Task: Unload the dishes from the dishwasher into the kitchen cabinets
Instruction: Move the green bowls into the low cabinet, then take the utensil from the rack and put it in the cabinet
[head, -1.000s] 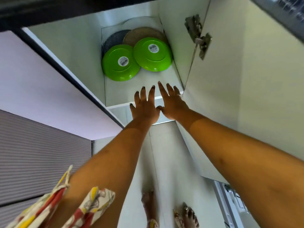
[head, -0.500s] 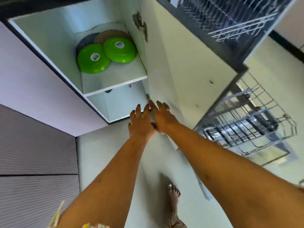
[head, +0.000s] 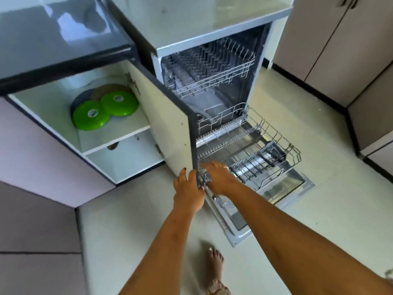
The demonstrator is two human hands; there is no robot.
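On the upper shelf (head: 119,133) of the open cabinet (head: 49,107) at the left, two green plates (head: 91,118) lie face down and overlapping, with a dark plate (head: 79,99) and a brown plate (head: 110,88) behind them. The green ones look like light, stiff plastic with a smooth and probably slippery surface. I judge the rim the best place to take hold, thumb on top and fingers beneath.

Next comes the cabinet door (head: 170,124), swung wide. The left hand (head: 188,189) sits at its lower free corner, its fingers (head: 183,174) fairly straight along the inner face and grasping nothing that I can see. Just across the door's edge is the right hand (head: 220,177). Its fingers (head: 212,166) bend toward the door and the near corner of the lower rack (head: 265,154); whether they grip either cannot be told. The door looks a stiff, light hinged panel that should swing with a push at that free edge.

To the right, the dishwasher (head: 256,81) stands open. Its upper rack (head: 212,69) and the drawn-out lower rack show no dishes. The wire looks rigid, so the rack should roll when taken by its front rail.
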